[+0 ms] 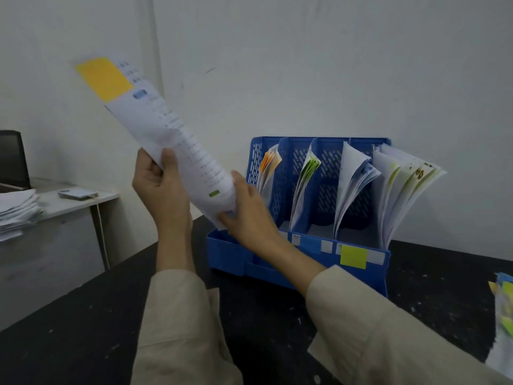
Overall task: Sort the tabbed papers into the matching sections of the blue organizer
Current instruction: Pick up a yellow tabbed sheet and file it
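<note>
While both hands (163,187) (247,215) grip it, the paper (177,143) tilts up-left.

One blue slotted plastic organizer (277,262), four sections, each holding papers; two hands (163,187) gripping one yellow-tabbed white paper bundle (172,140)

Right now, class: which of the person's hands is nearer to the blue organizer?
Right. The right hand holds the paper's lower end directly in front of the blue organizer's leftmost section; the left hand grips the paper farther left, away from it.
</note>
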Available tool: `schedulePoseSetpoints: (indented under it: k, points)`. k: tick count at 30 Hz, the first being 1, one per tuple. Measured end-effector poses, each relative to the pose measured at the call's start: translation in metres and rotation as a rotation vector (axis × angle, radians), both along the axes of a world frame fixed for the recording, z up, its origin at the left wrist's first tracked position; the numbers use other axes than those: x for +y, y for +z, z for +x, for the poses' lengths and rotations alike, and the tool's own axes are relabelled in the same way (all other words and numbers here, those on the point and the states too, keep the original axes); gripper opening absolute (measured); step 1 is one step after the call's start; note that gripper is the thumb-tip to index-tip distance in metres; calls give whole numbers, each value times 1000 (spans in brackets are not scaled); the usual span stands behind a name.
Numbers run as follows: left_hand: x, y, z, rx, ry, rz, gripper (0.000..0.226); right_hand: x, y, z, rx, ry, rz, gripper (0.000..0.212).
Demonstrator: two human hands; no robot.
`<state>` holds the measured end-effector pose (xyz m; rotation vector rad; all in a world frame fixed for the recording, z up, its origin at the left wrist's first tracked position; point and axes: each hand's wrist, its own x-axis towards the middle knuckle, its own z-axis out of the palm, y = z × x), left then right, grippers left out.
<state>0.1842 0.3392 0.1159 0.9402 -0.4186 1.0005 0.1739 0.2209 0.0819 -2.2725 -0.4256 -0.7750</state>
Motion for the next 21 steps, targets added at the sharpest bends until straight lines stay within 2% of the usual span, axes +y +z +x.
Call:
schedulePoseSetpoints:
  k: [3, 7, 9, 11, 15, 21]
  points:
    - [3, -2, 2, -3, -102, -29, 19, -7, 2, 8, -83, -156, -13, 68]
    - [6, -8, 4, 48, -134, -25, 26, -18, -1, 12, -145, -365, -157, 61]
    - [6, -12, 7, 42, -112, -30, 25, -22, -4, 14, -119, -328, -132, 56]
    - [5, -15, 10, 25, -80, -71, 25, -24, -5, 16, -79, -204, -12, 52]
    - [3, -18, 19, 11, -75, -107, 24, -30, 0, 17, 29, -47, 56, 57]
    - [-34, -26, 31, 61, -144, 96, 21, -37, 39, 15, -53, -47, 130, 46]
